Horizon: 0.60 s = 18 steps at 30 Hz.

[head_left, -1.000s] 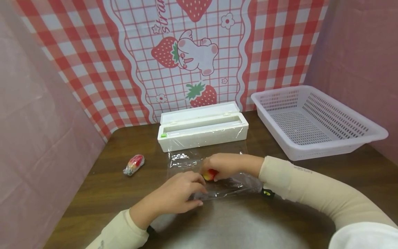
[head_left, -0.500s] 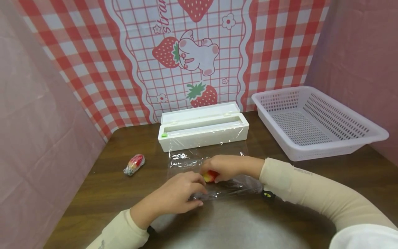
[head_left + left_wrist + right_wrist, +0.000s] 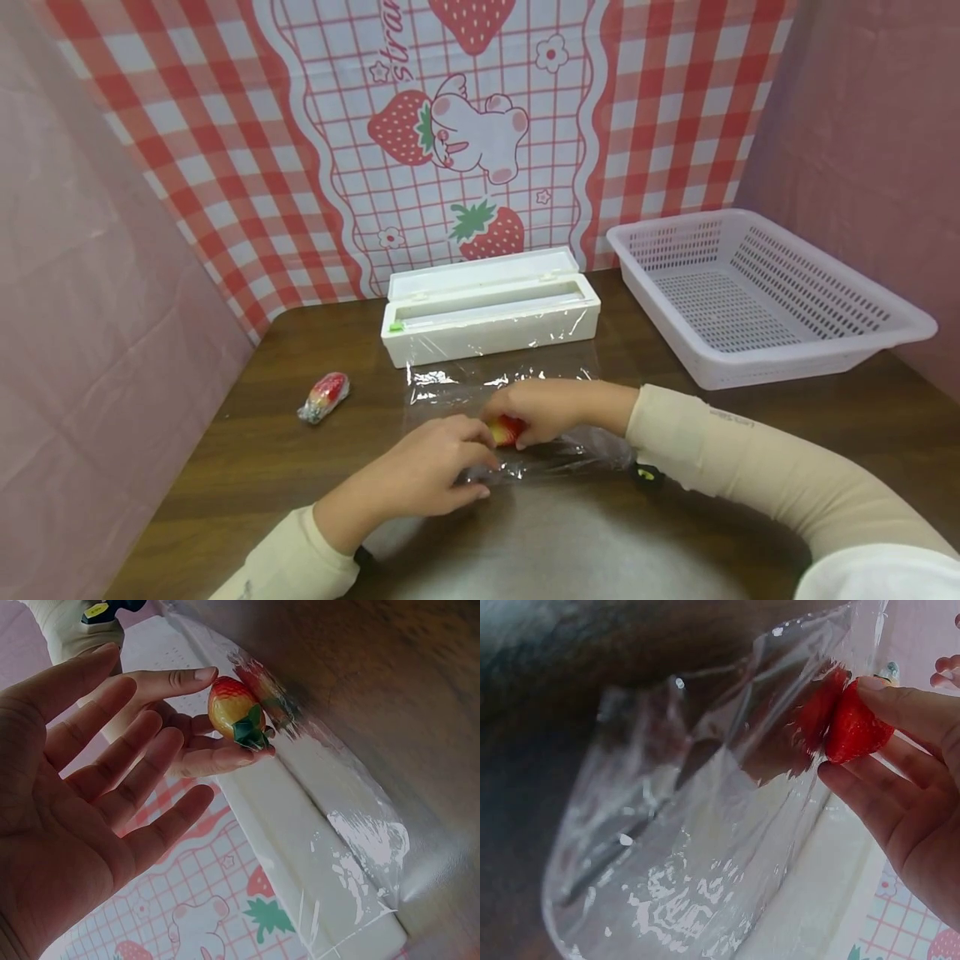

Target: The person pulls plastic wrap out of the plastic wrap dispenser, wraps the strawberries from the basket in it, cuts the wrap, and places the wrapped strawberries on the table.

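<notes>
My right hand (image 3: 546, 410) holds a toy strawberry (image 3: 506, 431) between thumb and fingers. In the left wrist view the strawberry (image 3: 228, 707) is red and yellow with green leaves. It lies against a sheet of clear cling film (image 3: 682, 847), which mirrors it. The film stretches from a white dispenser box (image 3: 498, 335) across the table toward me. Just left of the strawberry is my left hand (image 3: 426, 467), its fingers spread and slightly bent, gripping nothing. Part of the strawberry is hidden by my right fingers.
A film-wrapped strawberry (image 3: 326, 396) lies at the left of the wooden table (image 3: 262, 467). At the back right stands a white perforated basket (image 3: 780, 364). The dispenser's lid (image 3: 483, 273) is raised against the checked cloth behind.
My right hand and the strawberry have shifted slightly toward me across the film. The left hand stays almost where it was.
</notes>
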Tool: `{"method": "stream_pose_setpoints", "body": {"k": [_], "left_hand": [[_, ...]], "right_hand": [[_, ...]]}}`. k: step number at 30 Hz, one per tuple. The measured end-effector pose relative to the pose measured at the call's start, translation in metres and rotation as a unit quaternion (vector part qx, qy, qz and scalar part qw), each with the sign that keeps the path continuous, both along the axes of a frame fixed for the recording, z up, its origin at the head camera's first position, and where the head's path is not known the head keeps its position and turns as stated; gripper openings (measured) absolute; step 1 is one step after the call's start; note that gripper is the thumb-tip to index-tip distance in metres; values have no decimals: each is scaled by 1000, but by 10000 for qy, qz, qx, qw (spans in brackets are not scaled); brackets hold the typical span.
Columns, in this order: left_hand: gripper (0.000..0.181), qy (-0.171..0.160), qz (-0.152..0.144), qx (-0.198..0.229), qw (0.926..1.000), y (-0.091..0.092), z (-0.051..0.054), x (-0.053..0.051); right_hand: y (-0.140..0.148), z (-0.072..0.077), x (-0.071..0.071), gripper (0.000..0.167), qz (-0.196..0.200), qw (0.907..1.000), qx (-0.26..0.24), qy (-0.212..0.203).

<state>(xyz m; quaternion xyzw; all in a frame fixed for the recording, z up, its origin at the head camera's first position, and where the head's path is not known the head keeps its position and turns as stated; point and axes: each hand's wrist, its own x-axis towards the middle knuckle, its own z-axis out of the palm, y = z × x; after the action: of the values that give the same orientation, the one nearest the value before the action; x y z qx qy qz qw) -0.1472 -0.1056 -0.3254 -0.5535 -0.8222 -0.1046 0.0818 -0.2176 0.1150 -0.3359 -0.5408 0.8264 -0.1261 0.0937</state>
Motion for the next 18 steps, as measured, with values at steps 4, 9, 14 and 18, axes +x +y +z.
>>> {"method": "stream_pose_setpoints", "body": {"k": [4,9,14,18], "left_hand": [[21,-8,-37,49,10000,-1,-1,0],[22,-71,144,-178,9997,-5,-1,-1],[17,-664,667,-744,9928,-19,-1,-6],[22,-1324,1049,-953,9810,-35,-2,-10]], "right_hand": [[2,0,1,49,17,10000,-1,-6],[13,7,8,46,-136,9992,-1,368],[40,16,22,26,-272,9984,-14,501],[66,17,34,23,-346,9991,-46,221]]}}
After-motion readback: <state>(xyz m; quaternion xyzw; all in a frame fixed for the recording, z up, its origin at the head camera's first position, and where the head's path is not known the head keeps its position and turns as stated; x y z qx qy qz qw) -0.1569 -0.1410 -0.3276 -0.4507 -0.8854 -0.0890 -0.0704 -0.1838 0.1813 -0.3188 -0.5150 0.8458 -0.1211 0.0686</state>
